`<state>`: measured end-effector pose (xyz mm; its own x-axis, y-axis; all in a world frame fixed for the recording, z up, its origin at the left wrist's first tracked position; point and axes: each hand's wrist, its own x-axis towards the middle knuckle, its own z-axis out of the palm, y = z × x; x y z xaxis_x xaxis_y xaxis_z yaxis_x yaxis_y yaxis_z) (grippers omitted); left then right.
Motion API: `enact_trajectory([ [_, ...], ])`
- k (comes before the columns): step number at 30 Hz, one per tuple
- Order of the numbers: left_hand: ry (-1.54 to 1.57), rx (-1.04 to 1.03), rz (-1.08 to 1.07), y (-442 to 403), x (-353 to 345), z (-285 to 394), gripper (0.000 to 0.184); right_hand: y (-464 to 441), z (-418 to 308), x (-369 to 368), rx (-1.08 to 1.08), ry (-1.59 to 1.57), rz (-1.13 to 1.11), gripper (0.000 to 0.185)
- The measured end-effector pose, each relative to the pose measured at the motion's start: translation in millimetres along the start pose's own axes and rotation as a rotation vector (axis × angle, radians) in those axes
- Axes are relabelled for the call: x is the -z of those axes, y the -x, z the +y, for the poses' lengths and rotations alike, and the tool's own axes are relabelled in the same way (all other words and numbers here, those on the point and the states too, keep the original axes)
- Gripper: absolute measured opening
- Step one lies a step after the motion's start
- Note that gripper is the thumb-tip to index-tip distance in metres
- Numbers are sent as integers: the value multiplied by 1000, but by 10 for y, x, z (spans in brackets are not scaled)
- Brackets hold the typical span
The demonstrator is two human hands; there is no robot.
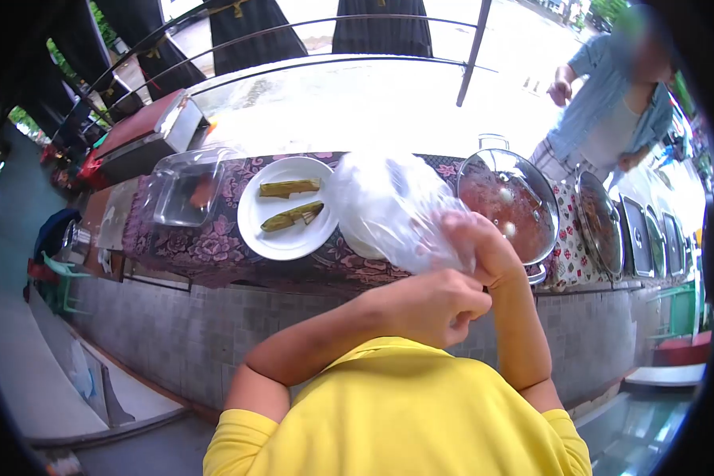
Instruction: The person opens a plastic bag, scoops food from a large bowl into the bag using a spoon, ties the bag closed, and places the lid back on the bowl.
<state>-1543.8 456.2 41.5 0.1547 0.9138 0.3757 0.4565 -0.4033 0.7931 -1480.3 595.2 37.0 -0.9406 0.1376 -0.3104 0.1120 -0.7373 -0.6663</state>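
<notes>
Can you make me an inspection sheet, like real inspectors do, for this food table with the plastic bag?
Surface: flowery dark tablecloth over the table, fringed at its left end.
Job's things: see-through plastic bag, crinkly, between the white plate and the glass-lidded pot.
Clutter: two leaf-wrapped rolls on the plate; clear plastic container to its left.
Grippers: right hand has its fingers on the bag, blurred; left hand is curled by the bag's near end, grip unclear.
Cables: nothing seen.
Surroundings: metal railing beyond the table; another person in a blue shirt across it, on the right.
</notes>
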Motion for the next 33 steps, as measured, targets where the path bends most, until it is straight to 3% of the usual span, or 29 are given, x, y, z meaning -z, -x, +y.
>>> enact_trajectory([
  [3,9,-9,-2,189,59,-80,13,3,104,156,104,116,41,19],
  [6,-79,-185,355,395,436,0,16,150,277,245,303,98,180,20],
  [9,-154,-96,905,497,692,-120,29,402,491,375,390,43,156,30],
  [10,-7,49,957,500,724,-19,40,465,561,359,424,85,206,33],
  [14,110,96,616,616,599,-52,44,563,680,19,427,229,239,40],
  [17,291,301,514,752,477,68,26,640,718,97,310,313,155,46],
  [20,717,150,623,795,276,231,15,706,670,377,185,509,101,51],
  [21,679,247,552,800,239,287,16,712,599,323,166,608,44,54],
  [23,602,421,416,804,166,414,17,713,510,124,301,662,-50,66],
  [24,456,354,385,782,74,404,16,763,434,99,417,687,-36,82],
  [26,144,242,363,706,-173,256,16,840,370,45,673,735,-78,88],
  [27,136,151,368,653,-310,189,15,881,356,-2,713,738,-126,93],
  [30,131,151,201,594,-463,308,13,962,290,0,418,927,-512,90],
  [31,15,194,123,597,-488,332,14,1036,333,-56,339,911,-370,69],
  [33,38,331,140,664,-463,427,15,1001,359,134,245,1013,-406,47],
])
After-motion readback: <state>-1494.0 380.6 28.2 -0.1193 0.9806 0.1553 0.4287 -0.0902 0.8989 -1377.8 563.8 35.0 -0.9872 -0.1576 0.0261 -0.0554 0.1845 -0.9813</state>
